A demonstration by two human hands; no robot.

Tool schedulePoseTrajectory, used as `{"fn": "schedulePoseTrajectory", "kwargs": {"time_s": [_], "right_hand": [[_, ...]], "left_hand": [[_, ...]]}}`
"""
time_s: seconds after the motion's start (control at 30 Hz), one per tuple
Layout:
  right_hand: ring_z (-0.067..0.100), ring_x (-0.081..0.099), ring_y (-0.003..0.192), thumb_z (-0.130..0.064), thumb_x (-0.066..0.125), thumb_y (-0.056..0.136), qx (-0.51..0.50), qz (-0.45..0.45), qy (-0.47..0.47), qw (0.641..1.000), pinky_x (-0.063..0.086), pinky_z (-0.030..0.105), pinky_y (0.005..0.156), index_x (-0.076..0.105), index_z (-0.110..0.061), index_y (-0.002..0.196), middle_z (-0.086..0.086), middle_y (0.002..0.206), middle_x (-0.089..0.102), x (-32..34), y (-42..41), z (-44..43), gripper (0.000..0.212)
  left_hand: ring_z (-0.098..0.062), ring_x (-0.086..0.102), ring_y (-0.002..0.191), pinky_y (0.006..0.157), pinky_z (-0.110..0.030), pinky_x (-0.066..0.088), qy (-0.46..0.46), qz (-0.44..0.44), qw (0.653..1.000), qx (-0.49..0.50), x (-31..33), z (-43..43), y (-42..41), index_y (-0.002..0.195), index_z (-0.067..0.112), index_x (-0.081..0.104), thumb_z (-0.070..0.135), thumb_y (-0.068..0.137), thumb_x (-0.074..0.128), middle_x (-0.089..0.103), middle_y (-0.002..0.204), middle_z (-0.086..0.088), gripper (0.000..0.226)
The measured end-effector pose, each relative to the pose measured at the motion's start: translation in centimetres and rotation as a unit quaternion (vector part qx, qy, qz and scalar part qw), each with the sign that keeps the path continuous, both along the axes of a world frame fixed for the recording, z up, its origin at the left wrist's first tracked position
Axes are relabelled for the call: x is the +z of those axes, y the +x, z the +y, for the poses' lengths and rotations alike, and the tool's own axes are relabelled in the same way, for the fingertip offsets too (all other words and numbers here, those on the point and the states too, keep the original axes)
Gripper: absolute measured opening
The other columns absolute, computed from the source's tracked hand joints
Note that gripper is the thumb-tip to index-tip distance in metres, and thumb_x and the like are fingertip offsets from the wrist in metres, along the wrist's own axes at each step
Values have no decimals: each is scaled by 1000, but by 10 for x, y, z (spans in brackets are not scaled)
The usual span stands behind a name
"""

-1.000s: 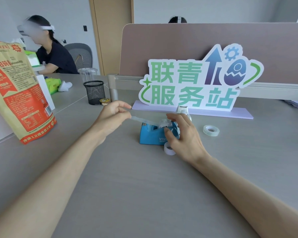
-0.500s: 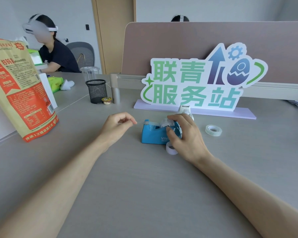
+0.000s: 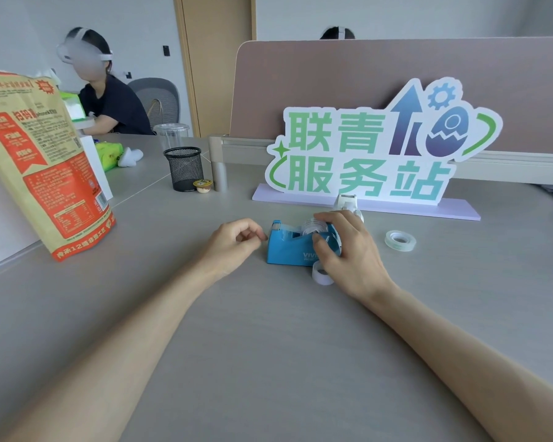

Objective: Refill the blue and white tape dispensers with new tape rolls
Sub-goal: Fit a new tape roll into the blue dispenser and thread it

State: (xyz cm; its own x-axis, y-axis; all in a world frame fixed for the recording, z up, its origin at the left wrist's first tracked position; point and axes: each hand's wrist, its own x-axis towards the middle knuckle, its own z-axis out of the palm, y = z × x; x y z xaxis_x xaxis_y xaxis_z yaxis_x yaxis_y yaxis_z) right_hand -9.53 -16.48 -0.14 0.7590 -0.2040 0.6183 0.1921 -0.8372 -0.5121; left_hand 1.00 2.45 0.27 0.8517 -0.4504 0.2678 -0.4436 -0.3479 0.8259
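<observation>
Blue dispenser [image 3: 289, 248] sits mid-desk under your right hand [image 3: 351, 250]: fingers wrapped over its rear half, thumb pressed on the near side, clamping it down. Clear roll [image 3: 312, 226] is seated in the cradle, tape running forward to the cutter end. Your left hand [image 3: 233, 242] is just beside that cutter, fingertips curled together (can't tell if any tape is pinched between them). Spent core [image 3: 321, 273] lies on the desk [image 3: 268, 346] touching the dispenser's near side, partly under your right palm. White dispenser [image 3: 347, 202] is right behind your knuckles, mostly hidden. Spare roll [image 3: 400, 240] lies flat to the right, apart from the hand. Sign [image 3: 364, 154] stands along the far edge; mesh cup [image 3: 184, 169] far left of it, printed bag [image 3: 39, 167] at the left edge.
</observation>
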Motion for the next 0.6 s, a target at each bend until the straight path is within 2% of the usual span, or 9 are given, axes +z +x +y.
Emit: {"fn": "schedulePoseTrajectory", "kwargs": {"time_s": [0.1, 0.27, 0.37, 0.5, 0.6], "right_hand": [[18, 50, 109, -18, 55, 86, -1, 1, -3, 1000, 36, 21, 86, 59, -14, 114, 0, 114, 59, 0, 0, -1, 29], [16, 49, 108, -16, 56, 87, -1, 4, -5, 1000, 34, 19, 84, 59, -13, 114, 0, 114, 59, 0, -1, 0, 27], [15, 49, 109, -16, 56, 87, 1, 5, 0, 1000, 34, 18, 84, 59, -14, 114, 0, 114, 59, 0, -1, 0, 27], [16, 49, 108, -18, 55, 87, 3, 5, 1, 1000, 35, 20, 84, 59, -14, 113, 0, 113, 59, 0, -1, 0, 27], [17, 49, 108, -19, 54, 86, 4, 5, 5, 1000, 35, 21, 85, 59, -13, 113, 0, 113, 59, 0, -1, 1, 27]], "left_hand": [[0, 45, 59, 65, -19, 38, -1, 0, 1000, 0, -1, 0, 1, 75, 25, 65, 7, 85, 56, 62, 79, 1, 23], [-7, 47, 65, 67, -24, 39, 26, 4, 1000, -7, -2, 0, 1, 78, 26, 65, 6, 84, 55, 59, 73, 7, 23], [-9, 49, 67, 68, -26, 40, 36, 5, 999, -4, -3, 1, 2, 77, 25, 66, 8, 83, 55, 60, 75, 4, 21], [-10, 55, 73, 73, -27, 44, 79, -23, 997, -8, -3, 1, 2, 73, 27, 63, 8, 80, 55, 63, 76, 9, 22], [-11, 55, 75, 70, -26, 43, 114, -46, 992, -8, -2, 1, -2, 73, 24, 61, 7, 80, 55, 60, 76, 10, 19]]}}
